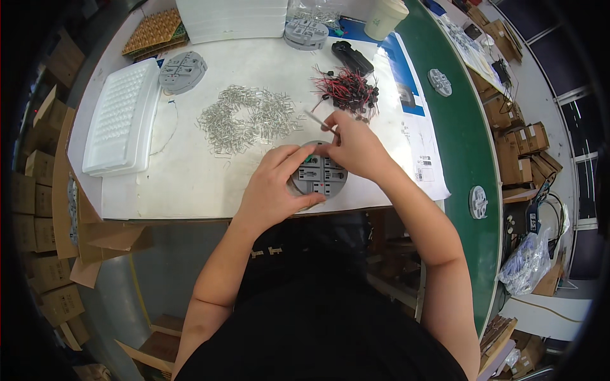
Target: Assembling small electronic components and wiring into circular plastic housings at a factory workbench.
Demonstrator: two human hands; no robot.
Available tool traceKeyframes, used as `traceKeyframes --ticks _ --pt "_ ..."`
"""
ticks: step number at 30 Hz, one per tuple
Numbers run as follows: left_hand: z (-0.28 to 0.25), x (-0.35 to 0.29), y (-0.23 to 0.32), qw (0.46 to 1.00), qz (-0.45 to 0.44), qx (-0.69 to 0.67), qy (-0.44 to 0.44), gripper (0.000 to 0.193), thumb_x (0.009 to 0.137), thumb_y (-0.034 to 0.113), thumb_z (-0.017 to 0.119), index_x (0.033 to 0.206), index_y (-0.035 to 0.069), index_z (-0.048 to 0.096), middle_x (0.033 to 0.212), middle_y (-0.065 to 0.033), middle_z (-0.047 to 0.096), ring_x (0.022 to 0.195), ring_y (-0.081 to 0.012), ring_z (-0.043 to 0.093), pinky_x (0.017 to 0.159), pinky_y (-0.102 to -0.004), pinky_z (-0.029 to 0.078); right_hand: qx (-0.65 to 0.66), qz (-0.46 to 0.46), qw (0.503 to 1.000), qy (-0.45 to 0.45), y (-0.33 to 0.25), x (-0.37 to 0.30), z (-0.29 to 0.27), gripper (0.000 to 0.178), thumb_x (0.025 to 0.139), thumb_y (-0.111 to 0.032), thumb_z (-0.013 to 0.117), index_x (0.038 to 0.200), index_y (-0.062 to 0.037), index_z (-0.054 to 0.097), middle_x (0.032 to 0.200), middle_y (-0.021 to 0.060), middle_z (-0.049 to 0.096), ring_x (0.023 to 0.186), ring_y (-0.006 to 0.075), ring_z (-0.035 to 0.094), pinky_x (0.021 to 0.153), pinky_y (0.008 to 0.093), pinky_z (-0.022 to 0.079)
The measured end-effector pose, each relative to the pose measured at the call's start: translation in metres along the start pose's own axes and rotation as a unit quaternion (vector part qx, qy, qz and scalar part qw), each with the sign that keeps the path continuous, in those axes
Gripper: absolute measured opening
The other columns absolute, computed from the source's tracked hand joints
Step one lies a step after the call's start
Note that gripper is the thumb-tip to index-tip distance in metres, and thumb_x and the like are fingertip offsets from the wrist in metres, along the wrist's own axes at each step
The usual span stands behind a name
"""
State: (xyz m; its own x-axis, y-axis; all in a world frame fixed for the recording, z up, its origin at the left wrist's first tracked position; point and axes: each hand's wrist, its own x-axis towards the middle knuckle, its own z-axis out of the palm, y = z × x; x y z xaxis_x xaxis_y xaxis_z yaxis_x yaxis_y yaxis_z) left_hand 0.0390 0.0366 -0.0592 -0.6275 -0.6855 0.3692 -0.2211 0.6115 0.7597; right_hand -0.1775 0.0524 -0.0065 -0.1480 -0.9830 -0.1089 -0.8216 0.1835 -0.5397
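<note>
A round grey plastic base (327, 181) with slots and compartments lies at the table's front edge. My left hand (270, 184) is closed around its left side, thumb at the near rim and fingers at the far rim. A small green part (309, 157) shows by those fingertips. Over the base's far right edge is my right hand (359, 146), its fingers pinched around a thin silver tool (318, 120) whose exact kind I cannot make out. The right fingertips reach the far rim, where they hide part of the base.
Beyond my hands lies a heap of bent metal pins (248, 117). Red and black wired parts (349, 89) are piled beside a black device (352, 58). A white tray (124, 117), more grey bases (183, 72) and a cup (386, 19) stand around. Green table surface (454, 165) runs along the right.
</note>
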Motion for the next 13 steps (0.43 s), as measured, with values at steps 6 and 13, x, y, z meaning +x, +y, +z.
traceKeyframes --ticks 6,13 --pt "-0.003 -0.001 0.001 1.0 -0.007 -0.003 -0.006 0.086 0.067 0.03 0.096 0.143 0.009 0.061 0.13 -0.0129 0.062 0.12 -0.0329 0.061 0.103 -0.0429 0.051 0.046 -0.097 0.993 0.053 0.013 -0.023 -0.005 0.022 0.087 -0.009 0.079 0.109 -0.0068 0.076 0.098 0.0101 0.073 0.075 0.023 0.071 0.066 0.0344 0.054" --pt "-0.003 0.004 -0.011 0.994 -0.074 -0.071 -0.029 0.071 0.081 0.031 0.09 0.143 0.01 0.062 0.129 -0.0127 0.063 0.119 -0.0312 0.062 0.103 -0.0416 0.051 -0.054 -0.178 0.961 0.207 0.037 -0.057 0.043 0.03 0.087 -0.012 0.078 0.117 -0.0196 0.079 0.117 0.0039 0.072 0.083 0.0253 0.076 0.071 0.037 0.06"
